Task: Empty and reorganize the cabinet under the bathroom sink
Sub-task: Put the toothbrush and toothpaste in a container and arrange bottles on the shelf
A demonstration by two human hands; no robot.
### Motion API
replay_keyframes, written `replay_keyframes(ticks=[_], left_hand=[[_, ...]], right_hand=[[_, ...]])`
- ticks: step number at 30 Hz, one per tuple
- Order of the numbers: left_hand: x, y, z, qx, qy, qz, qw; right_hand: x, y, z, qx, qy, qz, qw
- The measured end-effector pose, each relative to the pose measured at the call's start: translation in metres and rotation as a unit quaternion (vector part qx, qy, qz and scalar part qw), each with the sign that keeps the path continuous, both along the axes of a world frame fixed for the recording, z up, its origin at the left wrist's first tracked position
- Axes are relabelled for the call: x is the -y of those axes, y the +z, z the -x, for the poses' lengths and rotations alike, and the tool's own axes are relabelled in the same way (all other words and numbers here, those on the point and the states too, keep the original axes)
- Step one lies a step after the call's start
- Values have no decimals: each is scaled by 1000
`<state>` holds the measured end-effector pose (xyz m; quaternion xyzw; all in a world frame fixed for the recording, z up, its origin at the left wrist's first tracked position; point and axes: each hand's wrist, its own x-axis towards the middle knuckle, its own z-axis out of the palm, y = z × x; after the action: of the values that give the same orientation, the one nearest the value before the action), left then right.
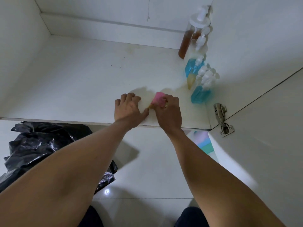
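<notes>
Looks to be the wipe-down step: rubbing a pink-topped, yellow-bottomed rectangular foam sponge (158, 99) over the white laminate cabinet floor (82, 82) near its front edge, clamped in the curled fingers of the right grip (168, 112), with the left grip (130, 108) just beside it, pressed on the floor, holding nothing. Calls next, probably, for working back toward the dark specks and yellowish stains, then around the row of clear plastic pump bottles (196, 71) against the right wall, 2 blue-filled and 1 tall with amber liquid. Appears soft, blurred, half hidden under the fingers.
</notes>
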<state>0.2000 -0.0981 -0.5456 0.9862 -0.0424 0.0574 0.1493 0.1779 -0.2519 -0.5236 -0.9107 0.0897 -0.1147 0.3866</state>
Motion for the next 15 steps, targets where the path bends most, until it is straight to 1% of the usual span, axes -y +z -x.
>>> replay_keyframes(ticks=[2, 3, 4, 6, 7, 9, 11, 13, 15], left_hand=[[-1, 2, -4, -5, -10, -16, 1000], [-1, 2, -7, -4, -12, -19, 1000], [-2, 1, -12, -6, -12, -18, 1000], [-3, -1, -22, -23, -6, -19, 1000], [-2, -2, -29, -35, -3, -23, 999], [0, -4, -44, -46, -4, -25, 999], [1, -7, -52, -39, -4, -22, 999], [0, -13, -55, -25, 6, -24, 999], [0, -17, -57, -13, 10, -28, 999]], right_hand=[[-6, -2, -6, -24, -8, 76, 997], [-7, -3, -10, -28, -10, 82, 996], [-6, -4, -16, -24, -9, 68, 997], [-3, -1, -30, 4, -1, 38, 999], [1, 1, -39, 21, 5, 38, 999], [10, 5, -63, 43, 15, 64, 997], [20, 7, -92, 60, 15, 100, 993], [28, 6, -130, 73, 7, 113, 991], [37, 8, -169, 70, -18, 157, 985]])
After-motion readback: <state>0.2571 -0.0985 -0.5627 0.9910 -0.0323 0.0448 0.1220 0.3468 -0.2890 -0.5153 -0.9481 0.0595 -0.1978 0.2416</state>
